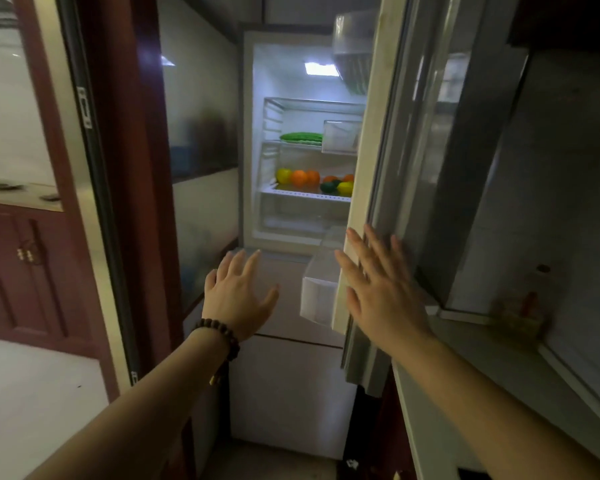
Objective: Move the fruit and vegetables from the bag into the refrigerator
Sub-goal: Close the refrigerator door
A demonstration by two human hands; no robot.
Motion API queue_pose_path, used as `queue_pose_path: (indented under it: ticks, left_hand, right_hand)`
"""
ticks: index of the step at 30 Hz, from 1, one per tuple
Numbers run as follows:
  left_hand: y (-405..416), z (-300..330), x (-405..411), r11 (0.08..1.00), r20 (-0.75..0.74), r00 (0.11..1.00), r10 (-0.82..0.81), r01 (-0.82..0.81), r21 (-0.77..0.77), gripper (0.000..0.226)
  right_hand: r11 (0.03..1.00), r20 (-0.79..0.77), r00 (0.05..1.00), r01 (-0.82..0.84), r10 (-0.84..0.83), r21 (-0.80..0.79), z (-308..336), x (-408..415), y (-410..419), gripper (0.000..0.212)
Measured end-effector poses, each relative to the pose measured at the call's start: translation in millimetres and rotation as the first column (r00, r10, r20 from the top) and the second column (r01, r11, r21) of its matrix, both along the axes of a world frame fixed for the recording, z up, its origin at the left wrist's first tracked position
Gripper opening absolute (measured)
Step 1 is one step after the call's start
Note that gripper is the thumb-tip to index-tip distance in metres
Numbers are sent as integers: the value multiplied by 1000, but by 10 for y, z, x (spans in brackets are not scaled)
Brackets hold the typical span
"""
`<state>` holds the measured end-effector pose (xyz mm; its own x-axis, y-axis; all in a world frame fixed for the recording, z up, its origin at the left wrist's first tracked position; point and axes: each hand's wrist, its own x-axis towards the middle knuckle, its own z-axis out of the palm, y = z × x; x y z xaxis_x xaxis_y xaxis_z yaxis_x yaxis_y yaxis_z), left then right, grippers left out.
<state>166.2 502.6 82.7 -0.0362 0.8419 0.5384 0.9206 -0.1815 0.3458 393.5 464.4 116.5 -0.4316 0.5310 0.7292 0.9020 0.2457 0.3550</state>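
The tall white refrigerator (291, 375) stands with its top door (357, 202) swung open to the right, and a light (321, 68) shines inside at the top. On the middle glass shelf (291, 144) lies a long bumpy green vegetable (301, 137), near the right edge of that shelf and beside a clear plastic door bin (340, 136). On the lower white shelf (303, 195) sit the round fruits. A yellow-green fruit (283, 175) is at the left edge, and two orange fruits (305, 177) touch each other just beside it. Toward the right edge are more orange fruits (338, 178) at the back, a dark green vegetable (328, 187) in front, and a yellow fruit (345, 187) just beside it. The bag is not in view. The left hand (238, 296) is held up in front of the fridge with its fingers straight and spread wide, and it holds nothing. A string of dark brown wooden beads (222, 337) goes around the left wrist. The right hand (381, 289) is also wide and flat, with straight fingers laid against the edge of the open door, and it holds nothing. Below the right hand, a clear plastic bin (317, 296) hangs on the inside of the door. To the left is a dark red wooden door frame (122, 168), and past it a dark red cabinet (25, 271) with a small gold handle (25, 254).
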Motion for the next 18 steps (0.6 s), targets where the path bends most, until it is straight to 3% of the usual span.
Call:
queue_pose_path:
  ticks: [4,10,18]
  left_hand:
    - [16,3,-110,1000,-3,1000,24,-24,-5,73]
    - [182,-65,-376,997,37,997,72,-71,-20,74]
    - [589,-135,-773,998,30,997,64,-64,-27,74]
  right_hand:
    - [998,212,977,-32,20,53,-45,-14,260,49]
    - [980,334,934,-170,126,106,-135,-517,799,40]
    - [966,585,781,-258,219,-16,-76,-1261,1550,36]
